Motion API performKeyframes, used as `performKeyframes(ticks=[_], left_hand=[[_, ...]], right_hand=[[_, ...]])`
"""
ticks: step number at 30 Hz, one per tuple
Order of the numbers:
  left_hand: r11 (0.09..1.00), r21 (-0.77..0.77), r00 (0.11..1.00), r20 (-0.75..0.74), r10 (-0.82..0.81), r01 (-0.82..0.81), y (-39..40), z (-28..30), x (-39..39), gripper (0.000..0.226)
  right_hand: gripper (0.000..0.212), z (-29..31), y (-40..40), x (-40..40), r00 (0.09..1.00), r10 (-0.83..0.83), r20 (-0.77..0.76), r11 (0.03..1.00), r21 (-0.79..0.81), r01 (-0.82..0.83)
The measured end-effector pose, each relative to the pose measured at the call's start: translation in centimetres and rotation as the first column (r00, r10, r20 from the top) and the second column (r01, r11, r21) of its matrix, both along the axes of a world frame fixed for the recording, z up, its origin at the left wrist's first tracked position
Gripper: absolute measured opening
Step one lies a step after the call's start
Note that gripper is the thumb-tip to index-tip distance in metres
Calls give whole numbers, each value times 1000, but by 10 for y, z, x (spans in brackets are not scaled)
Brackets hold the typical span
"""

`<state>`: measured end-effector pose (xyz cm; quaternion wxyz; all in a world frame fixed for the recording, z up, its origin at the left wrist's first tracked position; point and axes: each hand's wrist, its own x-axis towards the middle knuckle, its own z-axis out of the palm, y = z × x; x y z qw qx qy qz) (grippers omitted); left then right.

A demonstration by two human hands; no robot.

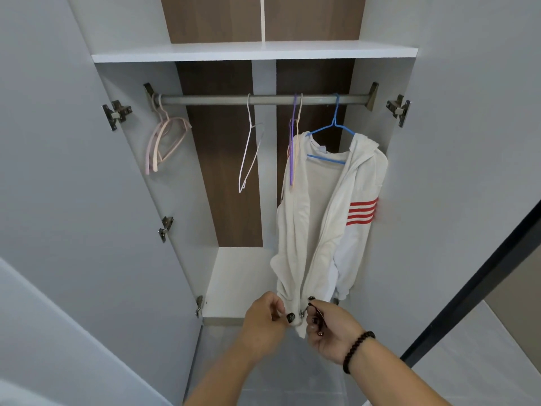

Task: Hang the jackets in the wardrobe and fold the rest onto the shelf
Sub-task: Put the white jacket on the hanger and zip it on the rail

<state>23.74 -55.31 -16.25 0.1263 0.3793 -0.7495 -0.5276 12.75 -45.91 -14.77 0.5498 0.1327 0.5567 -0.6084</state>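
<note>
A white zip jacket (325, 218) with red sleeve stripes hangs on a blue hanger (332, 128) at the right end of the wardrobe rail (263, 99). At the jacket's bottom hem, my left hand (265, 320) pinches the left front edge. My right hand (330, 326) pinches the right front edge at the metal zip end (302, 312). The two hands are close together below the wardrobe floor's front edge.
Empty hangers hang on the rail: pink ones (164, 142) at the far left, a white one (248, 148) in the middle, purple and cream ones (294, 142) beside the jacket. A white shelf (254, 52) runs above the rail. Both wardrobe doors (73, 171) stand open.
</note>
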Motion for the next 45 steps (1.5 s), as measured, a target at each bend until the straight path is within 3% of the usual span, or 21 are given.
performKeyframes(ticks=[5,10,13,16,18,22,29,35,40,45], left_hand=[[997,-70,996,87,-25,31,-23,-3,5,35],[989,-42,969,213,-129,141,-61,-3,11,32],[993,15,966,233,-114,114,-83,-5,11,20],[994,47,959,261,-110,101,-101,-6,4,12],[991,-2,953,273,-131,137,-107,-5,-3,21],[972,-101,969,151,-195,212,-113,-2,-32,35],[972,76,975,-11,-223,223,-142,-2,-64,20],[966,31,966,24,-258,257,-170,-12,-77,11],[946,21,945,42,-325,325,-199,-10,-80,10],[951,52,951,29,-308,306,-232,-3,-84,16]], right_hand=[[35,-7,-29,-6,997,48,53,998,32,-50],[32,-3,-55,-31,988,-87,124,996,-15,90],[32,2,-68,-35,994,108,31,994,10,-108],[28,9,-81,-43,940,326,-97,945,66,-321],[31,16,-89,-50,893,412,-183,911,119,-396],[35,26,-110,-62,845,480,-236,877,142,-459],[34,30,-141,-92,849,488,-202,873,126,-471],[35,16,-159,-107,844,513,-156,857,151,-493],[32,14,-178,-117,942,335,-2,939,76,-334],[35,19,-202,-123,971,227,72,973,20,-229]])
